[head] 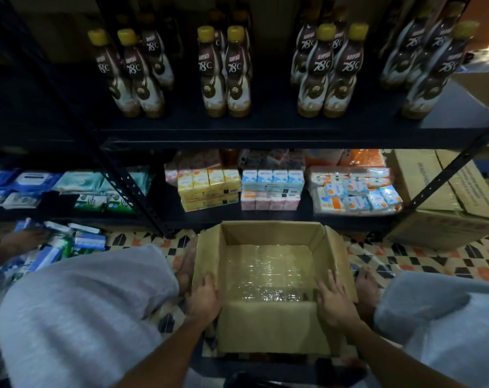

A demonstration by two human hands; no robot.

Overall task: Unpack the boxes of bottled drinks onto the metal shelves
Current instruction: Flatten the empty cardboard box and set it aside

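Note:
An open cardboard box sits on the floor between my knees, flaps spread. Inside lies a clear shrink-wrapped pack whose contents are too blurred to make out. My left hand lies with straight fingers on the box's left flap. My right hand rests flat on the right flap and rim. On the dark metal shelf above stand several brown coffee bottles with yellow caps, in pairs and small groups.
The lower shelf holds small drink cartons and tissue packs. A large closed cardboard box stands at right. Wet-wipe packs fill the left shelf. Another person's foot and loose packets lie on the patterned floor at left.

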